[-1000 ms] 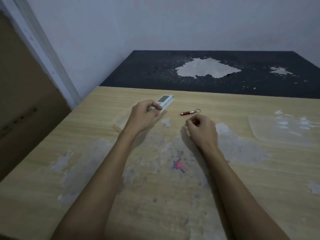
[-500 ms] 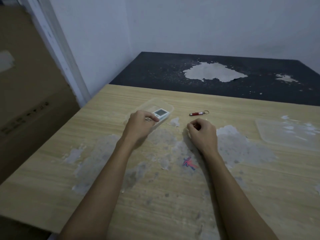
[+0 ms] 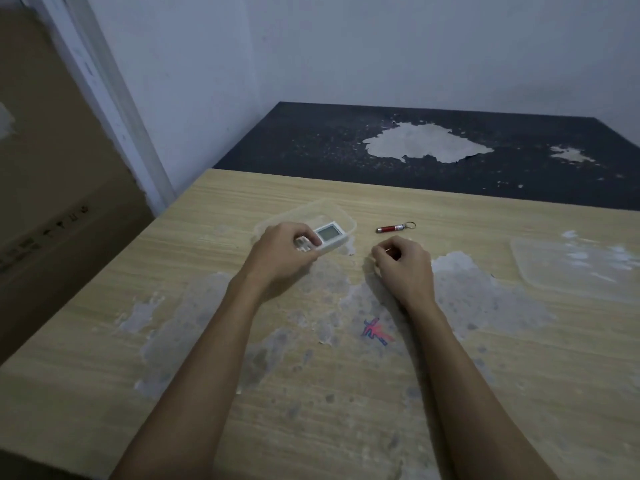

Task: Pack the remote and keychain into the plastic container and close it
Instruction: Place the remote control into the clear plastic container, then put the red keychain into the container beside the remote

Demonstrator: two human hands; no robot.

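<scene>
A white remote [image 3: 329,235] with a small grey screen lies inside the clear plastic container [image 3: 313,211] on the wooden table. My left hand [image 3: 285,251] grips the remote's near end, covering that part. A red keychain [image 3: 394,228] with a metal ring lies on the table to the right of the container, untouched. My right hand [image 3: 403,263] rests on the table just in front of the keychain, fingers curled with nothing in them. The container's clear lid [image 3: 575,268] lies flat at the far right.
The wooden table [image 3: 311,393] has worn grey patches and a small red and blue mark [image 3: 375,330]. Beyond its far edge is a dark speckled surface [image 3: 346,143]. A white wall and door frame stand to the left.
My left hand has brought the remote down from above the table into the container. The right hand has stayed put. The camera view has shifted slightly.
</scene>
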